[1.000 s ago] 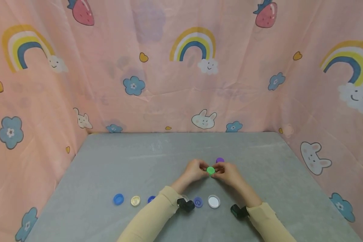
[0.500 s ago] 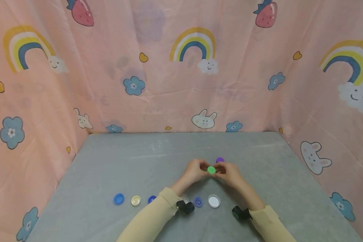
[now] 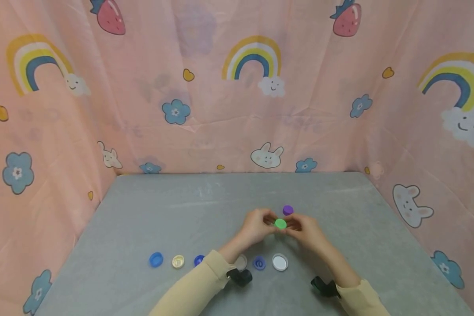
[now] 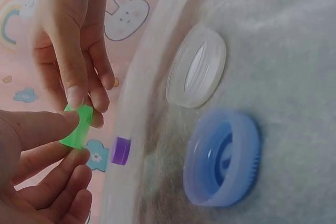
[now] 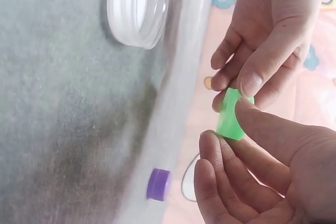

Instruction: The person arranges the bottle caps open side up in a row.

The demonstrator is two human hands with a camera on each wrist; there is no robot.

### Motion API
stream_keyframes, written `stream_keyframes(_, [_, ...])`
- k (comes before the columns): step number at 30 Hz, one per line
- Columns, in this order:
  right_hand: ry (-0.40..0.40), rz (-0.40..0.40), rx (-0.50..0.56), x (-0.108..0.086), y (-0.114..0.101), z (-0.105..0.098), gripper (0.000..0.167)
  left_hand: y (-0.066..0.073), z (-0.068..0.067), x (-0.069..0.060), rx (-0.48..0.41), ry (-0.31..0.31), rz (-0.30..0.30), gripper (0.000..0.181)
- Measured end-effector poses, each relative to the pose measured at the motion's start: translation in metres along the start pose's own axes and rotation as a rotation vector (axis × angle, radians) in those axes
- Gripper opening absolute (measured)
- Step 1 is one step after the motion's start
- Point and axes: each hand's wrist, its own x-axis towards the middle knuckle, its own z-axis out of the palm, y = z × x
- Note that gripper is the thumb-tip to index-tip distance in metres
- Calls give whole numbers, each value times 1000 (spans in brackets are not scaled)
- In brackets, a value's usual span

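Note:
Over the middle of the table, a small bright green bottle cap [image 3: 280, 224] sits between my two hands, above the tabletop. My left hand [image 3: 256, 226] pinches it from the left with thumb and fingers. On its other side, my right hand [image 3: 307, 231] pinches it too, as the right wrist view shows with the thumb on the green cap [image 5: 232, 116]. A purple cap [image 3: 288, 210] stands on the table just beyond the hands.
A row of caps lies nearer me: blue [image 3: 156, 259], cream [image 3: 178, 262], dark blue [image 3: 199, 260], a pale one [image 3: 241, 262] partly hidden by my left wrist, violet-blue [image 3: 259, 263] and white [image 3: 280, 262]. A patterned pink curtain [image 3: 205, 131] surrounds the grey table [image 3: 174, 193].
Both hands have shifted slightly to the right with the green cap between them. More of the purple cap and the pale cap now shows.

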Motion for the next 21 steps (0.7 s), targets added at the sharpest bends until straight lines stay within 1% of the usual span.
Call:
stream_keyframes(5, [-16, -29, 2, -8, -3, -3, 25, 1, 0, -8, -8, -9, 27, 24])
stream_keyframes(11, [-28, -31, 7, -18, -5, -2, 23, 3, 1, -20, -19, -4, 65, 25])
stream_keyframes(14, [-44, -13, 19, -21, -6, -2, 23, 2, 2, -24, -20, -12, 64, 25])
stream_keyframes(17, [-65, 7, 30, -25, -7, -2, 23, 3, 3, -28, -42, -21, 51, 24])
stream_keyframes(21, [-85, -7, 12, -28, -7, -4, 26, 3, 4, -33, -54, -20, 51, 28])
